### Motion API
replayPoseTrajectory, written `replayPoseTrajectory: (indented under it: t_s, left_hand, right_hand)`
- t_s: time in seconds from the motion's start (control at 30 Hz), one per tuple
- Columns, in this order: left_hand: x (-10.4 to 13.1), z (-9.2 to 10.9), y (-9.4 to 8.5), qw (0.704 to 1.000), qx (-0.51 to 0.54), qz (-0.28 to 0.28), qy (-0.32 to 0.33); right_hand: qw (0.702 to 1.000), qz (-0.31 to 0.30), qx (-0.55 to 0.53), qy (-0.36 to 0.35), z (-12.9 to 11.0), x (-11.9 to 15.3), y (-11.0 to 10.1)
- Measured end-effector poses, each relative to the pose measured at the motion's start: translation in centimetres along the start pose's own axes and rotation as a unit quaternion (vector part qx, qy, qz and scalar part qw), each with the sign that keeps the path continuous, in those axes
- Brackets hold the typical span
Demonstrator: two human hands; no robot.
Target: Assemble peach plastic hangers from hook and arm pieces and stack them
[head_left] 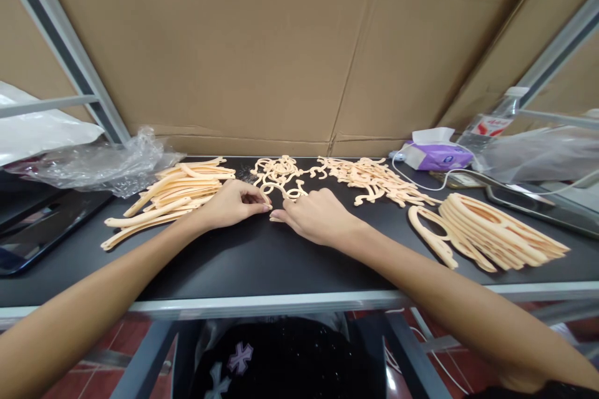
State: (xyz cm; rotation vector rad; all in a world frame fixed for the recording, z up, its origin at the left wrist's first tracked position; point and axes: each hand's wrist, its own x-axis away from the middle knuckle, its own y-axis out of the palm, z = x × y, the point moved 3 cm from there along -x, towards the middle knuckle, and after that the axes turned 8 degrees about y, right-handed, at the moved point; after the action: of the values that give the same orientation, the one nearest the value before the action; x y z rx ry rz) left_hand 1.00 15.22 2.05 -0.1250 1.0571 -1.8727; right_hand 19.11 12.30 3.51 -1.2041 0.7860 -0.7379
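Note:
My left hand (pixel 236 202) is closed in a pinch, with the end of a curved cream-coloured piece (pixel 277 187) at its fingertips. Close beside it, my right hand (pixel 318 215) has its fingers curled together; whatever lies between them is mostly hidden. Another small curly piece (pixel 296 191) shows just behind the right knuckles. Beyond both hands is a loose heap of C- and S-shaped pieces (pixel 281 167). Long, slightly bent strips (pixel 175 190) are piled next to my left hand. A spread of branched, wavy pieces (pixel 367 176) lies beyond my right hand.
Looped flat pieces (pixel 500 230) lie stacked at the right of the black table (pixel 262 262). A purple tissue pack (pixel 437 154), a bottle (pixel 496 117), a white cable (pixel 421 187) and a phone (pixel 538 206) are behind them. Clear plastic wrap (pixel 116 162) and a dark tablet-like device (pixel 51 230) lie left.

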Motion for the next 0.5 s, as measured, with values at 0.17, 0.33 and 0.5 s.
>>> replayPoseTrajectory:
  t_s: [0.17,0.33,0.5]
  left_hand:
    - [0.1,0.0,0.0,1.000,0.008,-0.003,-0.002]
    - [0.1,0.2,0.0,1.000,0.002,-0.004,-0.004]
    - [0.2,0.1,0.0,1.000,0.013,0.000,-0.014]
  right_hand:
    - [0.998,-0.032,-0.056,0.007,0.9,0.0,-0.1]
    - [0.989,-0.078,-0.126,0.017,1.9,0.2,-0.5]
    - [0.975,-0.125,-0.184,-0.001,2.9,0.2,-0.6]
